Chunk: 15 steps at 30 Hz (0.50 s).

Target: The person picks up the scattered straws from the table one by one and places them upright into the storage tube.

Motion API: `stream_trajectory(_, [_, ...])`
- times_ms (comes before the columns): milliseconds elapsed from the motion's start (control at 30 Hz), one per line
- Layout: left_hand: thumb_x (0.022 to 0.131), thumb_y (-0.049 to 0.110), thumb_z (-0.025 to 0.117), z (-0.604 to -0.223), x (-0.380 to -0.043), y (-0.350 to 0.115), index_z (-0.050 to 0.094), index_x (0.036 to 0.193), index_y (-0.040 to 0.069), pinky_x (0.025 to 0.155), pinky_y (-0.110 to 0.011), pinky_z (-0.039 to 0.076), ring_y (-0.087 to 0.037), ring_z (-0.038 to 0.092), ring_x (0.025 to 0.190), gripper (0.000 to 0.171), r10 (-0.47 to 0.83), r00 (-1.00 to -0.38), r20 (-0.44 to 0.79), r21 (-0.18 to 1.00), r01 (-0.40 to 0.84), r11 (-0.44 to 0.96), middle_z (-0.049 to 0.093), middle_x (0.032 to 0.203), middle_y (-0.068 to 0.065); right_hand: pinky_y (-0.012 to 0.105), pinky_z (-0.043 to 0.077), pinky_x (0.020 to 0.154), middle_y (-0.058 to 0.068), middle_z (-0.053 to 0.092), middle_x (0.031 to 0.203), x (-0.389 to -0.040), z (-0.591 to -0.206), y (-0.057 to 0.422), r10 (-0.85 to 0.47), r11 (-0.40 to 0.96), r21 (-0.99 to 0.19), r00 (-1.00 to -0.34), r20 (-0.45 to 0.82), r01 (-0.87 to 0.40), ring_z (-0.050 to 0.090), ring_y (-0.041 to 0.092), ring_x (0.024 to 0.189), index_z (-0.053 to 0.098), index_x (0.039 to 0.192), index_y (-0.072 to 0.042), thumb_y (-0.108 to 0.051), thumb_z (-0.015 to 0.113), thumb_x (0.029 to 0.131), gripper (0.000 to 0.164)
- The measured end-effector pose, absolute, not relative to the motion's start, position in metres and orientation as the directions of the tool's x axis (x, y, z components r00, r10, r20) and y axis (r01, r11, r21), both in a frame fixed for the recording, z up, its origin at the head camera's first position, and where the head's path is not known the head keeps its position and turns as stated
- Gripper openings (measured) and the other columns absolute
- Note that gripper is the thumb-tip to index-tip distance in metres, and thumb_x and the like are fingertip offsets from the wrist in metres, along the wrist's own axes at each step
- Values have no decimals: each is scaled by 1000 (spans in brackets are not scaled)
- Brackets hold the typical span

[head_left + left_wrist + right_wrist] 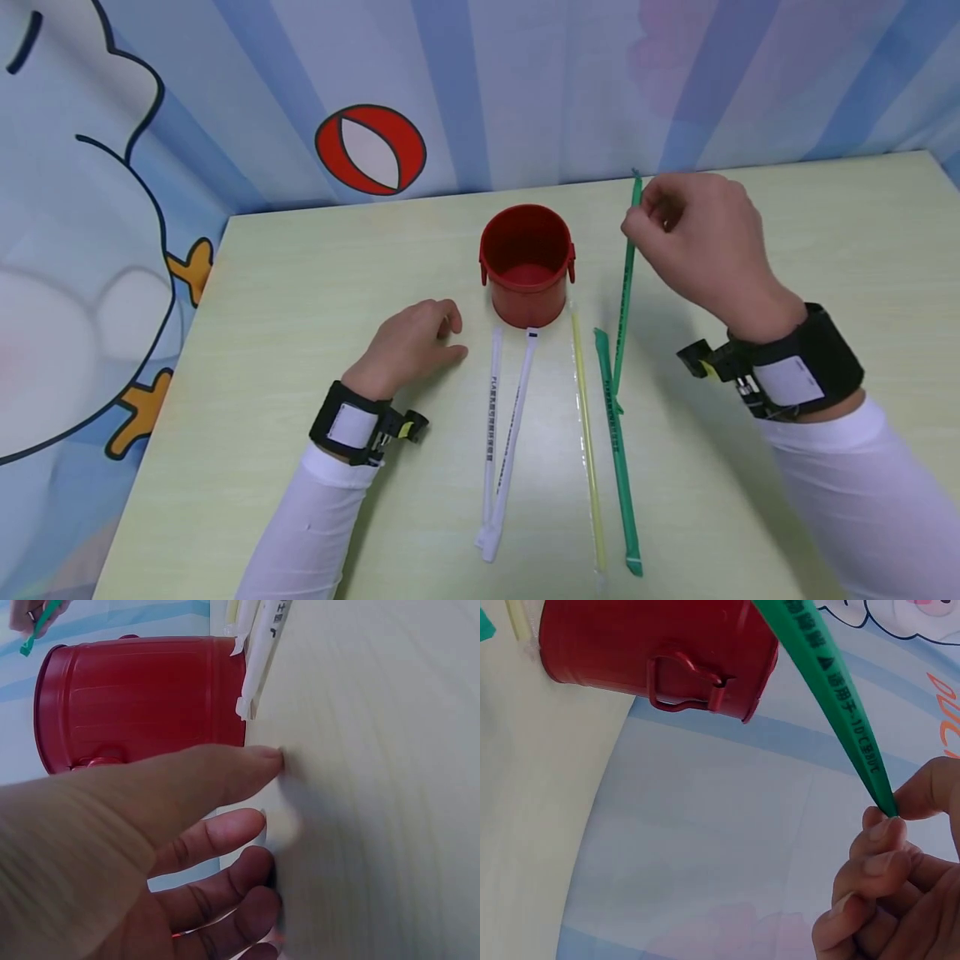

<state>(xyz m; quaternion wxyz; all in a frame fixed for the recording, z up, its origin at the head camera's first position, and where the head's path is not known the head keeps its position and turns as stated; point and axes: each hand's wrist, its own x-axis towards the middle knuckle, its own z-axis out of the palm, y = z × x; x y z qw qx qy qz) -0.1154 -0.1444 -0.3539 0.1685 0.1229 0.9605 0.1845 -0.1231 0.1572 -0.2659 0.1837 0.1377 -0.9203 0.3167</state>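
My right hand (705,242) pinches a green wrapped straw (624,308) near its upper end, between thumb and fingers. That straw slants down toward the table, its low end beside a second green wrapped straw (619,475). In the right wrist view, dark print runs along the held straw (836,690). My left hand (408,346) rests on the table left of a red bucket (528,300), fingers loosely bent and holding nothing. The left wrist view shows its thumb and fingertips at the tabletop, with the bucket (150,697) beyond.
Two white wrapped straws (492,433) lie in front of the bucket, between my hands. Right of them lies a yellow straw (587,433) in a clear wrapper. A blue striped cloth (510,92) with cartoon prints hangs along the table's (270,333) back and left edges.
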Motion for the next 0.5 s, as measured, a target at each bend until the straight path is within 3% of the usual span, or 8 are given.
stream_trajectory(500, [84,22,77,-355,-118,-143,60,100,11,70,-32,43,-21,51,83,26,304,-914,-267,390,186,902,56,90,-7,23,31,57,12,61,66,-135,-238,158,-125,691,-512,-781,611,-511,44,9,57,65,79,3,-10,53,89,21])
